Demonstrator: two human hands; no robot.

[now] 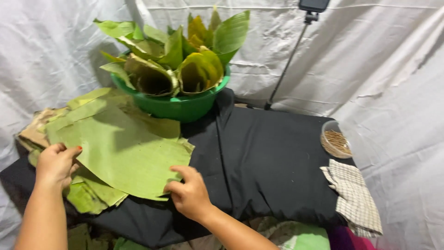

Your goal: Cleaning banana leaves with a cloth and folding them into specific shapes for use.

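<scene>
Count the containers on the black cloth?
2: a green bowl packed with rolled leaves at the back left, and a small clear container of thin brown sticks at the right edge. The leaf pile may hide more.

Both hands, left hand (56, 163) and right hand (188, 193), grip the top green leaf (121, 153) on the black-draped bench (273, 162), lower left of frame

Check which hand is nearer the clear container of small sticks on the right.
Right. The right hand rests on the near edge of the top leaf, mid-table; the left hand grips the leaf's far-left edge. The container sits well right of both.
</scene>
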